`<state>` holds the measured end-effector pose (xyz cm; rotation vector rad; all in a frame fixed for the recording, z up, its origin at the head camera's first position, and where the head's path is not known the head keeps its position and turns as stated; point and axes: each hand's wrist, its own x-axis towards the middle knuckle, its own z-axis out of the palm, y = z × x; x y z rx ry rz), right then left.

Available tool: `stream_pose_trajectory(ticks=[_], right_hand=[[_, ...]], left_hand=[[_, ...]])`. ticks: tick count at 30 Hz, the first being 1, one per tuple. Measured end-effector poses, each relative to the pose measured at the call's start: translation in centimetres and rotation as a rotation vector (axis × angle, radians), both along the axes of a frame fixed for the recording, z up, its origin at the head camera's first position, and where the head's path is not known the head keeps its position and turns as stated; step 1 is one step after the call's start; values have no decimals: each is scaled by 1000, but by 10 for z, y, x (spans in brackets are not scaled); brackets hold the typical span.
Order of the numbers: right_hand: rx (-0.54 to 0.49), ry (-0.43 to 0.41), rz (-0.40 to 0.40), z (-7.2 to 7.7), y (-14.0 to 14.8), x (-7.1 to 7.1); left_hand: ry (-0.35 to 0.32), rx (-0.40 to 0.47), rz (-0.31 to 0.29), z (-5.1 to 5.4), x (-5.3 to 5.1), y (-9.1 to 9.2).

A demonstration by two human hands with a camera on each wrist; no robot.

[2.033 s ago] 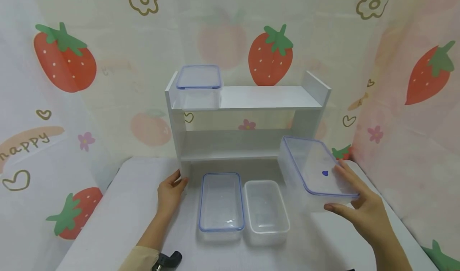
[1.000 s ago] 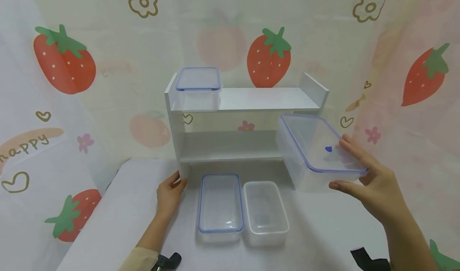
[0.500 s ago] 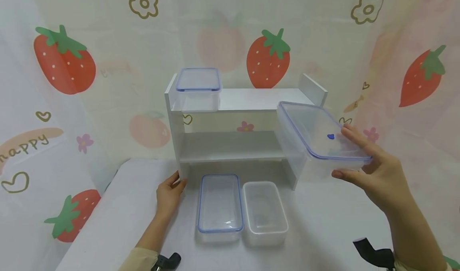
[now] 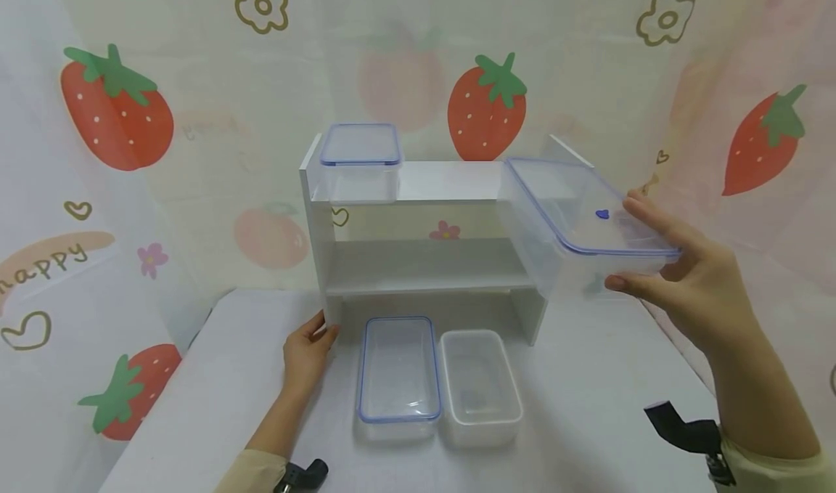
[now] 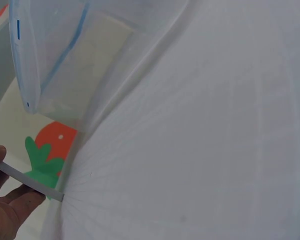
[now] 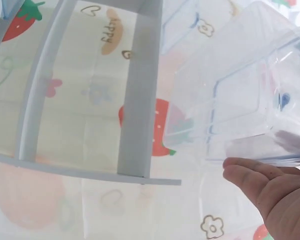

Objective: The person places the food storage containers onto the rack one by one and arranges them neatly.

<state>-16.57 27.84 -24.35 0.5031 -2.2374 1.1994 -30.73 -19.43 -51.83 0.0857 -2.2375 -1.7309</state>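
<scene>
My right hand [image 4: 695,279] grips the near right corner of a clear plastic food container [image 4: 555,221] with a blue-edged lid. Its thumb is low on the side and its fingers lie by the lid, which bears a small blue mark. The container is raised and tilted, in front of the right end of a white two-tier shelf [image 4: 424,264], partly hiding its top board. In the right wrist view the container [image 6: 240,95] is apart from the shelf's side. My left hand [image 4: 305,355] pinches the front edge of the shelf's left side panel [image 5: 32,184] between thumb and fingers.
A smaller lidded container [image 4: 361,163] stands at the left end of the top board. Below, a blue-lidded container [image 4: 400,369] and an uncovered-looking clear container [image 4: 482,380] stand side by side on the white table [image 4: 601,406]. A strawberry-print curtain [image 4: 405,14] hangs behind.
My right hand has raised the lidded container from near table height to the level of the top board. My left hand stays on the side panel.
</scene>
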Motion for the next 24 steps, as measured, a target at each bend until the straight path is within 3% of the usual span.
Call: stream_pose_trajectory(ticks=[9, 21, 24], right_hand=[[-44, -56, 17, 8, 2, -13], [-49, -132, 49, 24, -2, -43], [-57, -171, 21, 27, -2, -51]], left_hand=[[-8, 1, -8, -4, 0, 0], [-3, 3, -20, 0, 1, 0], [-1, -2, -22, 0, 0, -1]])
